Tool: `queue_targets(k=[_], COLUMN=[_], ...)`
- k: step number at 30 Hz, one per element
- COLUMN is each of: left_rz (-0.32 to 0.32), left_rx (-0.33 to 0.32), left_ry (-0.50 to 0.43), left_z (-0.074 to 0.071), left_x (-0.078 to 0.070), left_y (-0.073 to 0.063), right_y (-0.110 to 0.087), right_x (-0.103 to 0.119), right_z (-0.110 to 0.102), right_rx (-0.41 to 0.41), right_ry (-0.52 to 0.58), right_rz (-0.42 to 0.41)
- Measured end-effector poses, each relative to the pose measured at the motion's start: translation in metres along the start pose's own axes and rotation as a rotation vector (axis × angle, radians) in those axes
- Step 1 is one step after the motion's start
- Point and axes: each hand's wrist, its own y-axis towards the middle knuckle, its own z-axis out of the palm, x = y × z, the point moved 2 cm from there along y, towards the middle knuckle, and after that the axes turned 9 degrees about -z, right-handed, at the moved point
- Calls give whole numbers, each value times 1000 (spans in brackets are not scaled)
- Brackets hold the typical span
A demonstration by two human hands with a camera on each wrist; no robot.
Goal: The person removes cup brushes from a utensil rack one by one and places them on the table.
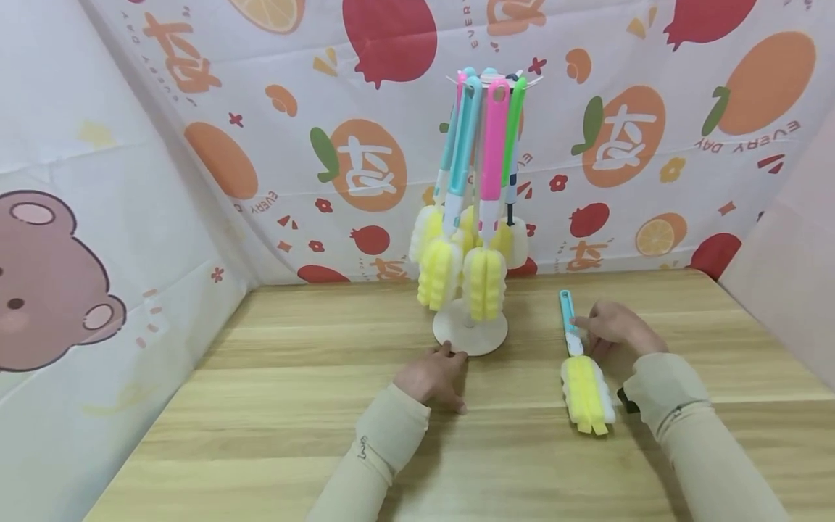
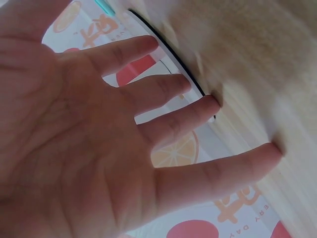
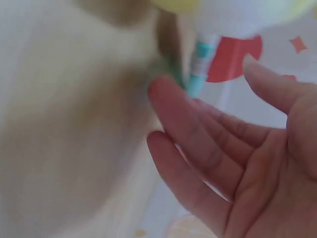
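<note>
A bottle brush with a yellow-and-white sponge head [image 1: 586,395] and a teal handle [image 1: 566,308] lies on the wooden table. Right beside that handle is my right hand [image 1: 609,326], its index fingertip overlapping it in the head view. In the right wrist view the hand's fingers [image 3: 198,144] are loosely bent and the thumb stands apart, nothing gripped. My left hand [image 1: 432,375] has its fingers spread, fingertips at the front rim of a round white stand base [image 1: 479,341]; its palm [image 2: 84,144] holds nothing. Several sponge brushes hang from the stand, among them a pink-handled brush [image 1: 493,145].
A green-handled brush [image 1: 514,130] and a blue-handled brush [image 1: 466,145] hang on the same stand. Behind the wood-grain table [image 1: 274,406] rises a fruit-print cloth [image 1: 261,239]. A bear-print cloth [image 1: 52,283] covers the left side.
</note>
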Motion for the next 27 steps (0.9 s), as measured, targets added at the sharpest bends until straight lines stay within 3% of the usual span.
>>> queue_targets(k=[7, 16, 27], left_rz=[-11, -5, -6], left_rx=[9, -3, -6], left_ry=[-10, -15, 3], left_z=[-2, -4, 0], left_x=[2, 0, -1], left_y=[-3, -2, -1], right_y=[1, 3, -3], right_x=[25, 49, 70], right_z=[-15, -22, -20], right_rx=[-130, -416, -489], right_ry=[-10, 107, 167], right_rz=[-69, -241, -269])
